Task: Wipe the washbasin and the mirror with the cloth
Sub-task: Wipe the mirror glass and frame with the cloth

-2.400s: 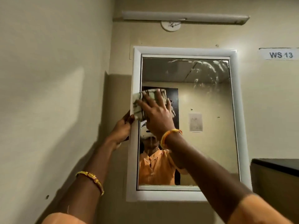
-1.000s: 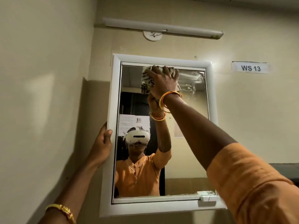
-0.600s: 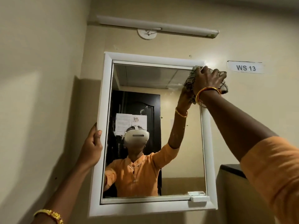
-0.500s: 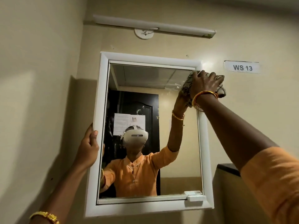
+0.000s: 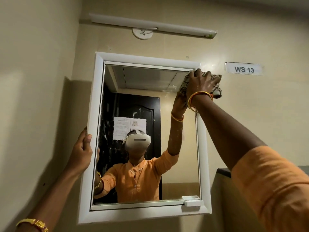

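Observation:
A white-framed mirror (image 5: pixel 98 101) hangs on the beige wall in front of me. My right hand (image 5: pixel 201 82) presses a checked cloth (image 5: pixel 217 88) flat against the mirror's top right corner, over glass and frame. My left hand (image 5: pixel 82 150) grips the frame's left edge about halfway up, thumb on the front. The glass reflects a person in an orange shirt with a headset. The washbasin is out of view.
A tube light (image 5: pixel 150 25) and a round wall fitting (image 5: pixel 142 33) sit above the mirror. A label reading WS 13 (image 5: pixel 244 69) is on the wall to the right. A dark-topped ledge (image 5: pixel 223 172) juts out at lower right. A small white tray (image 5: pixel 192 200) sits at the mirror's bottom right.
My right hand has swept the cloth from the mirror's left side up and across the top to the top right corner. My left hand has slid down the left frame edge.

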